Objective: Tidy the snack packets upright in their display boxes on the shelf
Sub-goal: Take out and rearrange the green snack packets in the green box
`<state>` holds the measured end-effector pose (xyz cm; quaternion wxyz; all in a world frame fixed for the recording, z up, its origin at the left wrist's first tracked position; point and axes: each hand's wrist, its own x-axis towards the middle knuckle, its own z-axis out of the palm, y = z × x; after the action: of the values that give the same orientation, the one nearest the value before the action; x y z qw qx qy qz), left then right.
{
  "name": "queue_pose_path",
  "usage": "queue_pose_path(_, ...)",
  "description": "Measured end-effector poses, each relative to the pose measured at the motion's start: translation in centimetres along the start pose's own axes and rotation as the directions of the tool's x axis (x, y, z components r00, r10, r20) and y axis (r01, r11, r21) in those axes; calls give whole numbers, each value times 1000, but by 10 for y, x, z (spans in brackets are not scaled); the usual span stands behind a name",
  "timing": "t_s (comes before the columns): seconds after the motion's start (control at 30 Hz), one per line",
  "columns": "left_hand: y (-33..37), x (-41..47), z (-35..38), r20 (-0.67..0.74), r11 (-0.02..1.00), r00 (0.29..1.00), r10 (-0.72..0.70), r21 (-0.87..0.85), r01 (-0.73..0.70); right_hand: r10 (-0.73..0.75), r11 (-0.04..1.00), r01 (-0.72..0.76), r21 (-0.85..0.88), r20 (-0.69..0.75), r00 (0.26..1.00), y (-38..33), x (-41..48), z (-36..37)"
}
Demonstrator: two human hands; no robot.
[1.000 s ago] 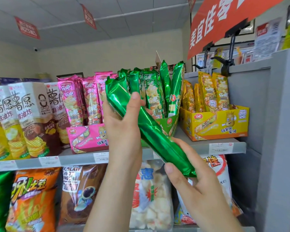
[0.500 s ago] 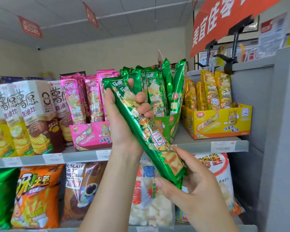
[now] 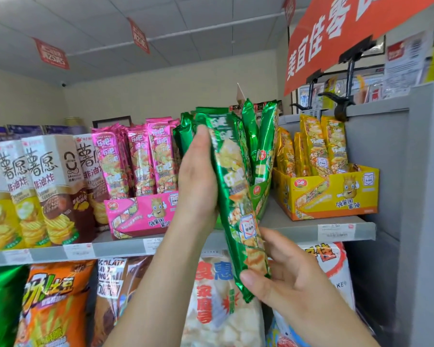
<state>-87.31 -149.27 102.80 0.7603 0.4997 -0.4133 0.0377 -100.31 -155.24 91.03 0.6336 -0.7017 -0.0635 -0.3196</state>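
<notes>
Since half a second ago the green packet [image 3: 236, 196] has swung from a clear slant to nearly upright, and our left hand [image 3: 198, 176] has uncurled: the fingers that wrapped its upper half now lie straight and together, pointing up, flat against the packet's left edge. The thumb is out of sight. Our right hand [image 3: 286, 279] has stayed at the bottom end, thumb across the front and fingers behind, pinching the crimped seal.

The packet is a long, narrow sleeve of glossy green foil, printed with chips and a small white badge, and its film is creased and catching the light. Its top reaches up beside the left fingertips, in front of the other green packets [image 3: 266, 136] standing just right of that hand. Its lower end hangs below the grey shelf [image 3: 298, 230] edge, so it is not yet in the green display box [image 3: 261, 196], a cardboard tray just right of the left palm.

Left of the left wrist sits a pink cardboard box [image 3: 140, 214] of pink foil sleeves; well above the right hand, a yellow box [image 3: 336, 194] holds yellow ones
</notes>
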Motion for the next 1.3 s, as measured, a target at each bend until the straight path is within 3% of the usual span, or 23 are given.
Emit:
queue_pose_path(0.1,2,-13,12,80,943,964,252,205,-263,-58,984,46,-169,-67,996,0,10,-5)
queue_pose_path(0.2,4,-13,22,212,884,901,379,204,-420,-125,969,84,-232,-167,978,1,27,-9)
queue_pose_path(0.3,15,4,19,429,861,838,338,218,-459,-189,948,141,-286,-149,971,-1,39,-14)
queue_pose_path(0.37,24,23,15,474,782,799,370,304,-543,-237,930,179,-321,-153,959,-7,46,-23)
queue_pose_path(0.4,28,36,13,466,679,767,442,385,-625,-268,925,205,-320,-167,949,-13,49,-29)
queue_pose_path(0.47,34,67,9,485,360,717,501,636,-683,-325,920,253,-299,-224,919,-25,58,-40)
queue_pose_path(0.57,31,104,10,557,-164,784,274,831,-532,-395,907,316,-279,-300,868,-46,77,-55)
queue_pose_path(0.63,20,116,9,571,-329,813,118,795,-510,-428,898,358,-256,-321,845,-59,93,-62)
queue_pose_path(0.77,13,124,6,651,-359,753,98,729,-584,-455,872,321,-369,-375,808,-71,125,-66)
queue_pose_path(0.93,23,129,10,676,-241,712,188,735,-634,-383,843,166,-512,-354,853,-63,155,-55)
queue_pose_path(1.13,30,130,11,655,-151,723,220,755,-638,-171,658,-103,-746,-281,944,-52,153,-56)
queue_pose_path(1.3,32,130,9,635,-67,719,284,761,-646,27,478,-179,-860,-189,982,-48,147,-48)
